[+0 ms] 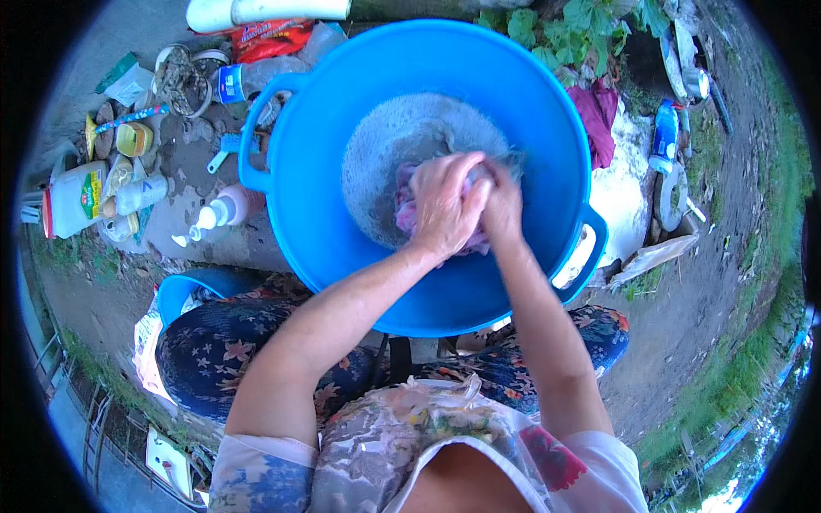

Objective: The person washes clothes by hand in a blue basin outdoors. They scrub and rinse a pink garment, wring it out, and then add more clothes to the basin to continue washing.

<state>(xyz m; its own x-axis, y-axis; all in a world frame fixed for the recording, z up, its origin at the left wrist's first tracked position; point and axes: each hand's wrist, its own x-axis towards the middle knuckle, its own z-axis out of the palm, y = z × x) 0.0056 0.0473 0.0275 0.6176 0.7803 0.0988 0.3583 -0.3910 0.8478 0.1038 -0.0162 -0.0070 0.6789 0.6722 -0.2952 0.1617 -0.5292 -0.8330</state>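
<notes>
A large blue plastic tub (312, 162) with two side handles stands in front of my knees, with foamy grey water (372, 145) in its bottom. Both hands are together over the water, toward the right of the foam. My left hand (445, 203) is closed on a wet, bunched pink and white cloth (405, 203). My right hand (503, 198) presses against the left one and grips the same bundle; its fingers are partly hidden and slightly blurred. Some of the cloth sticks out left of and below my hands.
Left of the tub are a pump bottle (227, 209), a blue brush (224, 152), a large clear jug (75, 201) and a smaller blue bucket (184, 291). On the right lie a maroon cloth (595, 120) and a blue bottle (664, 137). Leafy plants (581, 30) grow behind.
</notes>
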